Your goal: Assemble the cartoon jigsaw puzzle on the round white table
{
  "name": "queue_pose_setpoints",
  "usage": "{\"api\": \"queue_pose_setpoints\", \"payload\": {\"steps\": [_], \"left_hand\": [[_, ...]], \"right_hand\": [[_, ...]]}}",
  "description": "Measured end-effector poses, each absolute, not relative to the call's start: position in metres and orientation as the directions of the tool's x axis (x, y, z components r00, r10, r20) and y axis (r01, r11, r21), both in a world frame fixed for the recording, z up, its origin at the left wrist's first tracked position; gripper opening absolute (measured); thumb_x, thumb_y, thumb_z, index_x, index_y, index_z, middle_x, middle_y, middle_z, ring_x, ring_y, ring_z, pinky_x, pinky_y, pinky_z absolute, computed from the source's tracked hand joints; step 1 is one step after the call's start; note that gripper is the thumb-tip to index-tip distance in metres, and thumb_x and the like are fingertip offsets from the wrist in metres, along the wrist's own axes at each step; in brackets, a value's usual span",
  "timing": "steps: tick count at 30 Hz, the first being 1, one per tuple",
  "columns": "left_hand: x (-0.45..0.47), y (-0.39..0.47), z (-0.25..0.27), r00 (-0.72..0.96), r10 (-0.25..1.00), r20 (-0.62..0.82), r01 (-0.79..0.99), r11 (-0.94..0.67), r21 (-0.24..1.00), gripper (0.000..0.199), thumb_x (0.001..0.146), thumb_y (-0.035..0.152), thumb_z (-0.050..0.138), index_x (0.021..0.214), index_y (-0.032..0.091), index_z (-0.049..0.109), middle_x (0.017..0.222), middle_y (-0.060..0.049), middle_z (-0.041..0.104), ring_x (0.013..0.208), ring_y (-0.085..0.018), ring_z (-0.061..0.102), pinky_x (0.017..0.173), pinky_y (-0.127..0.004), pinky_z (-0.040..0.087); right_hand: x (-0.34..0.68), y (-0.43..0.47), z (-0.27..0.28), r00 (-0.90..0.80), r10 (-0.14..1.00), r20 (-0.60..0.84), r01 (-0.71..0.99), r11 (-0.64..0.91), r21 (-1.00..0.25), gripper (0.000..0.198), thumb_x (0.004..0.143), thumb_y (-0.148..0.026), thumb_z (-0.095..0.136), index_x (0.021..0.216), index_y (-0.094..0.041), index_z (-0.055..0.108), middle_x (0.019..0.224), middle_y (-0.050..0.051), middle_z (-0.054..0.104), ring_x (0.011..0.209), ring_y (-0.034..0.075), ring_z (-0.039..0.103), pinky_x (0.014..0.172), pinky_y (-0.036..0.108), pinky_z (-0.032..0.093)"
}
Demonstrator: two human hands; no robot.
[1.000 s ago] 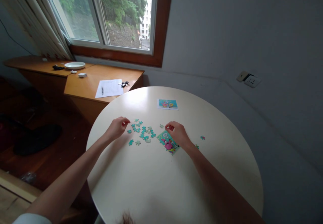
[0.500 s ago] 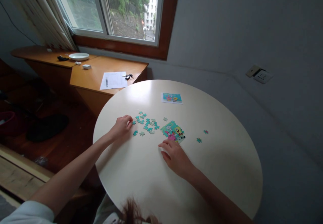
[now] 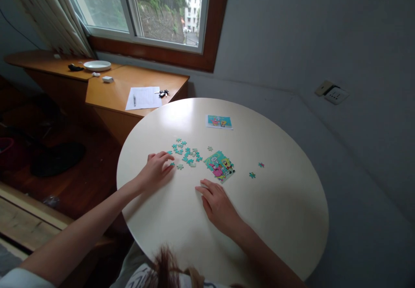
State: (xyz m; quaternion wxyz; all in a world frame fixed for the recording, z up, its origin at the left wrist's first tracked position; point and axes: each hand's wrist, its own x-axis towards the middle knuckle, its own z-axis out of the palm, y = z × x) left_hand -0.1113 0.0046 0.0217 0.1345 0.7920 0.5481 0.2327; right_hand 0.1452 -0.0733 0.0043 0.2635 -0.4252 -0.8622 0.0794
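My left hand is at the left edge of a group of loose teal puzzle pieces. Its thumb and fingers are apart, curled around a single puzzle piece that they partly cover. Below the joined section of the jigsaw puzzle, my right hand rests on the table with fingers stretched out, holding nothing. That section shows cartoon figures, one pink and one yellow. To its right lie two separate pieces, an upper puzzle piece and a lower puzzle piece.
A printed reference picture lies toward the far side of the round white table. Against it stands a wooden desk carrying paper, keys and a white plate. A wall socket is at right.
My left hand has shifted slightly down to the piece at the group's lower left. My right hand has drawn back from the joined section, uncovering its lower corner. The view has tilted slightly.
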Motion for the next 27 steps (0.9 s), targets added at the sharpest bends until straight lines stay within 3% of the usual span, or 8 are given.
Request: {"api": "queue_pose_setpoints", "payload": {"steps": [5, 11, 18, 23, 27], "left_hand": [[-0.095, 0.007, 0.024, 0.345, 0.93, 0.125, 0.845, -0.366, 0.389, 0.028, 0.08, 0.027, 0.058, 0.108, 0.021, 0.063, 0.112, -0.01, 0.064, 0.106, -0.028, 0.057, 0.089, -0.041, 0.034], [-0.082, 0.019, 0.03, 0.344, 0.939, -0.015, 0.88, -0.317, 0.354, 0.012, 0.079, 0.021, 0.056, 0.088, 0.019, 0.064, 0.102, -0.008, 0.064, 0.102, -0.028, 0.057, 0.086, -0.04, 0.034], [-0.08, 0.02, 0.039, 0.353, 0.932, -0.076, 0.895, -0.313, 0.318, 0.009, 0.077, 0.021, 0.053, 0.084, 0.018, 0.059, 0.096, -0.007, 0.065, 0.097, -0.027, 0.059, 0.083, -0.039, 0.035], [-0.079, 0.014, 0.039, 0.382, 0.924, -0.039, 0.854, -0.336, 0.398, 0.013, 0.078, 0.017, 0.045, 0.082, 0.018, 0.057, 0.083, -0.002, 0.068, 0.079, -0.019, 0.062, 0.088, -0.041, 0.035], [-0.065, 0.009, 0.041, 0.516, 0.853, 0.08, 0.69, -0.469, 0.551, 0.013, 0.078, 0.024, 0.048, 0.083, 0.02, 0.059, 0.081, -0.003, 0.07, 0.074, -0.018, 0.062, 0.083, -0.035, 0.042]], "right_hand": [[0.145, -0.073, 0.007, -0.505, 0.775, 0.38, 0.684, 0.628, -0.372, 0.033, 0.087, -0.008, 0.043, 0.112, -0.017, 0.062, 0.12, 0.014, 0.062, 0.114, 0.023, 0.056, 0.095, 0.042, 0.048], [0.147, -0.073, 0.007, -0.507, 0.781, 0.365, 0.676, 0.623, -0.394, 0.033, 0.087, -0.008, 0.044, 0.113, -0.018, 0.061, 0.12, 0.013, 0.061, 0.114, 0.023, 0.055, 0.096, 0.041, 0.047], [0.145, -0.071, 0.005, -0.502, 0.788, 0.358, 0.656, 0.616, -0.436, 0.031, 0.087, -0.009, 0.046, 0.112, -0.018, 0.061, 0.12, 0.013, 0.061, 0.112, 0.023, 0.055, 0.095, 0.041, 0.046], [0.145, -0.071, 0.006, -0.467, 0.796, 0.385, 0.598, 0.605, -0.526, 0.026, 0.085, -0.01, 0.049, 0.105, -0.017, 0.064, 0.113, 0.011, 0.064, 0.108, 0.022, 0.057, 0.095, 0.041, 0.046], [0.143, -0.066, 0.012, -0.361, 0.85, 0.382, 0.513, 0.524, -0.68, 0.027, 0.087, -0.013, 0.048, 0.11, -0.018, 0.062, 0.107, 0.01, 0.064, 0.102, 0.018, 0.06, 0.091, 0.035, 0.05]]}}
